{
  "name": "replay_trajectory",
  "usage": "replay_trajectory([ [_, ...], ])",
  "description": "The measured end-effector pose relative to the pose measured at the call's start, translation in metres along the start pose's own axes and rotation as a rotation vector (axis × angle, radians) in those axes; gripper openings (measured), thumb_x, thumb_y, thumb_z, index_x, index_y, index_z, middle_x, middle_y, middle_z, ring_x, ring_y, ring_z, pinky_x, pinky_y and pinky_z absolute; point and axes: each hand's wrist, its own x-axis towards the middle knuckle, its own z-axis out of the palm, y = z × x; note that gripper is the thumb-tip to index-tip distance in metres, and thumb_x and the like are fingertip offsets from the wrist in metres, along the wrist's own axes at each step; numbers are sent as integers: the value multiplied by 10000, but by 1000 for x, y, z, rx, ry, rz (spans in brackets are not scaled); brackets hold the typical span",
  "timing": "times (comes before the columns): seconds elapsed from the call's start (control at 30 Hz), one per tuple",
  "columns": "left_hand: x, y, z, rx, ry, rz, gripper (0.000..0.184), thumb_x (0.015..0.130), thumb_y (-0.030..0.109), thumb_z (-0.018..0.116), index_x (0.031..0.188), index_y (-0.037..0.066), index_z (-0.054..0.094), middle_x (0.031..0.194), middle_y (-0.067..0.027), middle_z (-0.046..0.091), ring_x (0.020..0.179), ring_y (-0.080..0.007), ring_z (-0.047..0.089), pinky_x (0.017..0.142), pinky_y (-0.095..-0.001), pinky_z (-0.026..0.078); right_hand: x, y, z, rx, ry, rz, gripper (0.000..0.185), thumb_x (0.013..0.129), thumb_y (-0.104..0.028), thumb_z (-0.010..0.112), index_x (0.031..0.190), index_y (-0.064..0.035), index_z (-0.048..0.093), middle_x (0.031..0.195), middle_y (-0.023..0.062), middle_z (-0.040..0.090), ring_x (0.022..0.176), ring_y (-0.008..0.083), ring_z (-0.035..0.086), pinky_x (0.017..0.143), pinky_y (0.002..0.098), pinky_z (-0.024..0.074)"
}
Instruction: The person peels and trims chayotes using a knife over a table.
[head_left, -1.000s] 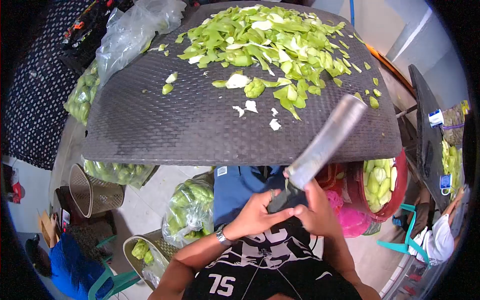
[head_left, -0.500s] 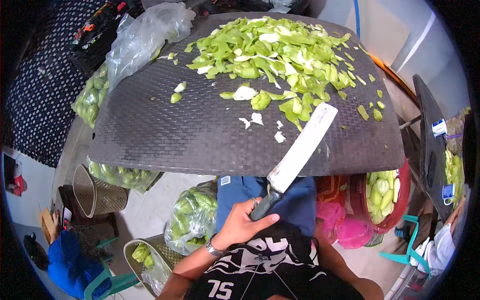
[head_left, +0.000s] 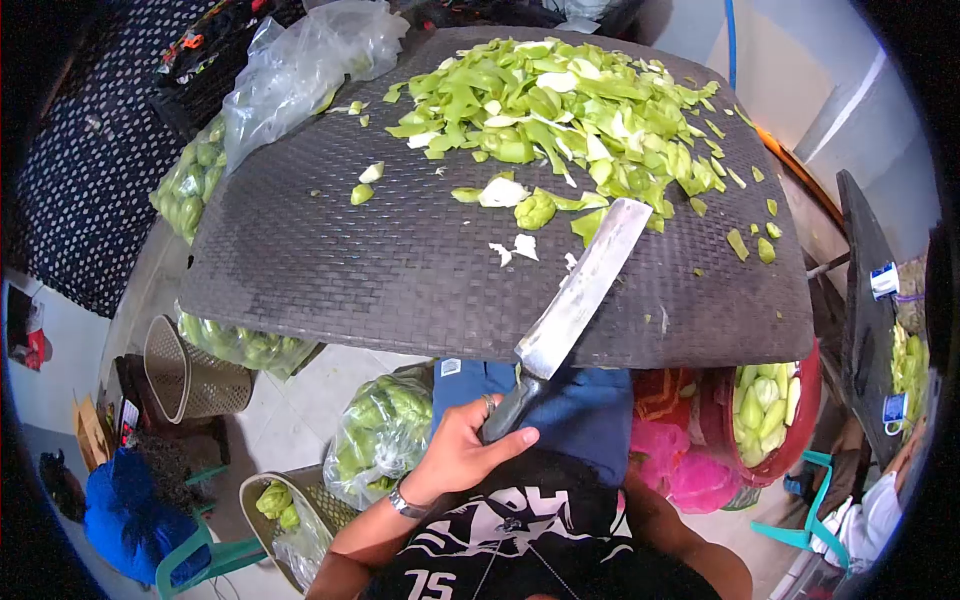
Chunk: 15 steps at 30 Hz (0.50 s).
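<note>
My left hand point(head_left: 472, 448), with a watch on its wrist, is closed round the dark handle of a large knife point(head_left: 585, 285). The broad blade slants up and right, over the near edge of the dark woven-pattern table point(head_left: 330, 270). Past its tip lies a heap of green and white vegetable peelings point(head_left: 560, 110). A knobbly green chayote piece point(head_left: 535, 210) and white scraps point(head_left: 525, 246) lie left of the blade. My right forearm point(head_left: 690, 530) shows beside my black shirt; the right hand itself is hidden.
Below the table stand a bag of chayotes point(head_left: 380, 430), a basket point(head_left: 255, 500) and a red tub of peeled chayotes point(head_left: 768, 405). Pink bags point(head_left: 690, 465) lie beside the tub. A person in blue point(head_left: 130, 515) sits at left; another person's white clothing point(head_left: 865, 515) shows at right.
My left hand has moved slightly left and down with the knife. The blade has turned to show more of its flat side. The whole view has shifted a little.
</note>
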Motion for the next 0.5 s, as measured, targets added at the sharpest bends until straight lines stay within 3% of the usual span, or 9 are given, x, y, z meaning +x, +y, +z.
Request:
replay_trajectory([
  [0.13,10,17,-5,-226,-118,-211,292,937,231,811,818,71,599,722,58,536,657,-37,473,580,-253,379,-16,6,-12,-2,10,2,771,880,-487,699,1409,28,476,1229,359,652,1170,498,642,990,551,516],
  [0.23,20,14,-2,-458,-262,-150,255,934,174,802,823,74,595,753,28,574,666,-57,529,585,-244,398,-65,29,-43,89,18,11,814,871,-492,714,1442,27,454,1242,359,648,1180,499,637,999,548,512],
  [0.33,34,6,14,-540,-324,37,212,918,83,784,840,56,589,824,-15,608,755,-95,575,677,-256,442,-133,20,-136,390,21,23,779,844,-480,760,1410,-4,511,1213,349,664,1159,495,649,985,547,516],
  [0.37,38,4,16,-484,-329,119,140,908,17,757,892,36,619,973,-70,645,945,-149,618,831,-310,485,-154,13,-165,308,54,62,762,845,-467,768,1391,4,521,1218,354,658,1159,497,647,973,540,522],
  [0.4,41,7,22,-496,-324,134,128,899,17,757,914,29,631,1013,-89,657,996,-172,625,869,-326,491,-171,5,-193,224,86,98,746,845,-455,777,1372,12,531,1223,359,652,1160,499,645,961,533,527],
  [0.47,42,11,32,-522,-314,157,131,879,17,758,958,16,654,1092,-127,681,1098,-219,637,946,-359,502,-196,-13,-250,302,138,-4,646,939,-414,728,1358,37,531,1214,266,690,1048,409,714,847,483,592],
  [0.5,45,0,32,-515,-407,151,297,888,10,748,1174,-1,667,1309,-137,635,1303,-251,563,1070,-387,459,-206,-27,-262,505,177,-122,594,965,-386,700,1349,37,536,1190,245,695,1013,365,720,802,454,599],
])
